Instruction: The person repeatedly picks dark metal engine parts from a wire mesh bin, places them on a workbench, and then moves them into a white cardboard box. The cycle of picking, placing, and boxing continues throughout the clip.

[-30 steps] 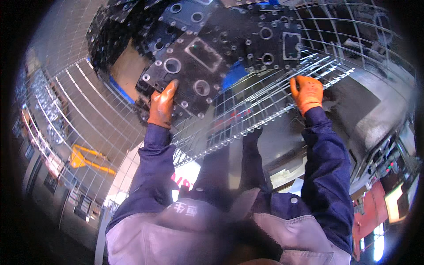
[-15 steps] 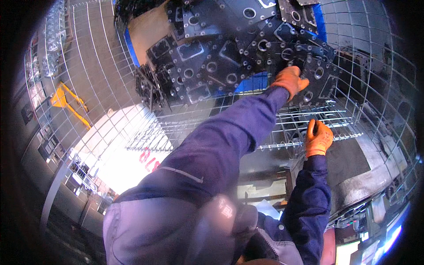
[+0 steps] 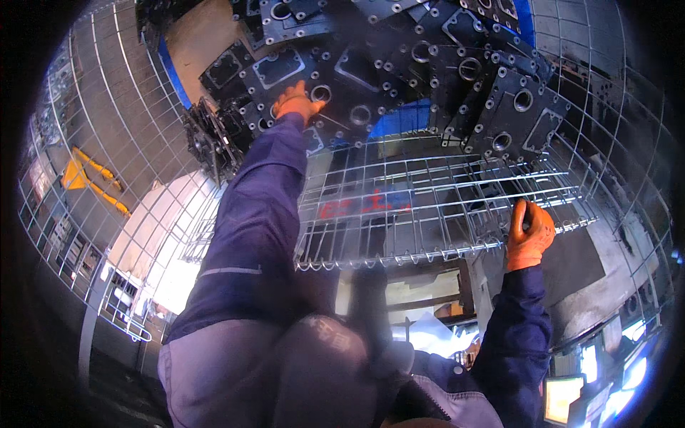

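Observation:
My left hand (image 3: 296, 105), in an orange glove, reaches far forward onto a layer of dark metal plates with round holes and rectangular cutouts. Its fingers lie stretched over one plate (image 3: 335, 85), thumb apart, beside a round hole. My right hand (image 3: 531, 232), gloved alike, is closed at the near edge of a wire mesh panel (image 3: 442, 207), with thumb and fingers curled round the wire. Another plate (image 3: 510, 118) lies tilted beyond that hand. What is under my left palm is hidden.
Tall wire mesh walls (image 3: 107, 93) rise at the left and right of the cage. Blue sheeting (image 3: 407, 120) shows between the plates, and brown board (image 3: 203, 46) lies at the far left. A yellow pallet jack (image 3: 93, 178) stands outside the cage.
My left hand has moved left across the plates, from the right-hand ones to the left-hand ones. My right hand stays at the mesh edge. The whole view has shifted a little.

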`<state>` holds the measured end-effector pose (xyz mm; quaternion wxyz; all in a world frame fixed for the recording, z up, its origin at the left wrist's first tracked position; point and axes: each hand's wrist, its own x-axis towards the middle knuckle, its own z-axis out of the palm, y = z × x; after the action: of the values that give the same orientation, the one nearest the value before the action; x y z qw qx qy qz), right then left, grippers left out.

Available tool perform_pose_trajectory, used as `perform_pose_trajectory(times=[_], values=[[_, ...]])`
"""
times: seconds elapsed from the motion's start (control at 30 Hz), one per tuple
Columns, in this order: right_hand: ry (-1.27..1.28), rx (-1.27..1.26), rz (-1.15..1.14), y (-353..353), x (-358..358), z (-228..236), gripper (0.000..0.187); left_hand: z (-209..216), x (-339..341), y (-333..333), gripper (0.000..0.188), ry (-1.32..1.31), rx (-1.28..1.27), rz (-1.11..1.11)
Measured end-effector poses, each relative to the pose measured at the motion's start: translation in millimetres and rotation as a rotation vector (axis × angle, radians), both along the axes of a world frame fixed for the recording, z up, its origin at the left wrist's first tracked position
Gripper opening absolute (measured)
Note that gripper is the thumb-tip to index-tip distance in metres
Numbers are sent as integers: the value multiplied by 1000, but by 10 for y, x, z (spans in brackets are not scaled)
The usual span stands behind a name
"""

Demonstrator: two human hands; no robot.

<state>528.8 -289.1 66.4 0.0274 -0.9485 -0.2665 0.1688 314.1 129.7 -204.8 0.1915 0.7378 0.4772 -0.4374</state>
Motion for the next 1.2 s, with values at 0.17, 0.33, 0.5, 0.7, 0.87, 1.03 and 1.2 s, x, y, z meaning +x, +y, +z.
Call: perform_pose_trajectory(times=[0.17, 0.33, 0.5, 0.7, 0.87, 1.03, 1.2], values=[[-36, 11, 17, 33, 3, 8, 21, -148, -177, 107, 104, -158, -216, 133], [16, -20, -32, 27, 10, 1, 26, -41, -311, -218, 79, -211, -220, 193], [25, -16, 2, -11, 30, -3, 29, 393, -204, -439, 49, -383, -234, 346], [-27, 50, 2, -24, 28, 7, 26, 1080, -312, -277, 36, -486, -75, -576], [39, -54, -49, -14, 50, 39, 26, 1937, -367, -50, 42, -289, -3, 61], [28, 0, -87, -13, 44, 66, 28, 2855, 232, 12, 39, -312, -8, 9], [14, 29, -88, -45, 57, 26, 32, 3001, 1163, -286, 35, -514, -346, 118]])
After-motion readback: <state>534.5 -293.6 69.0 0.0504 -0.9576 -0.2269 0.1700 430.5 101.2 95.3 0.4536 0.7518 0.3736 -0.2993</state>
